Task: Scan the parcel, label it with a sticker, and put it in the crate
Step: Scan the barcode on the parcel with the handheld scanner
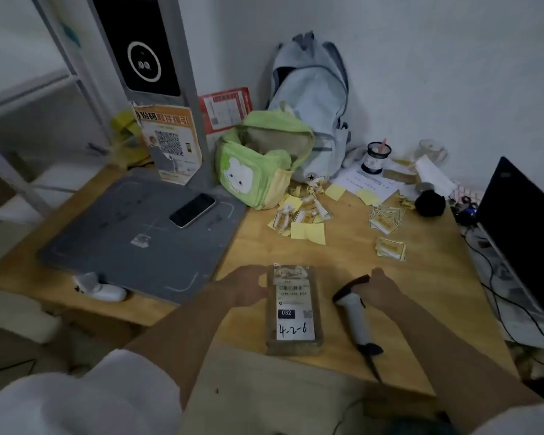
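parcel [294, 309] lies flat near the front edge of the desk [343, 255], shipping label up with "4-2-6" handwritten on it. left hand [244, 288] rests against its left far corner, fingers spread and loosely open, steadying rather than clamping. right hand [382, 290] is at the head of the barcode scanner [355, 309], which lies just right of the parcel; fingers curl toward it but whether they have closed on it i cannot tell. scan looks not done yet, judging by the scanner lying on the desk. yellow stickers [390, 248] sit toward the right side, none seen on the parcel. no crate in view. so early stage: scan, sticker and crate all look left.
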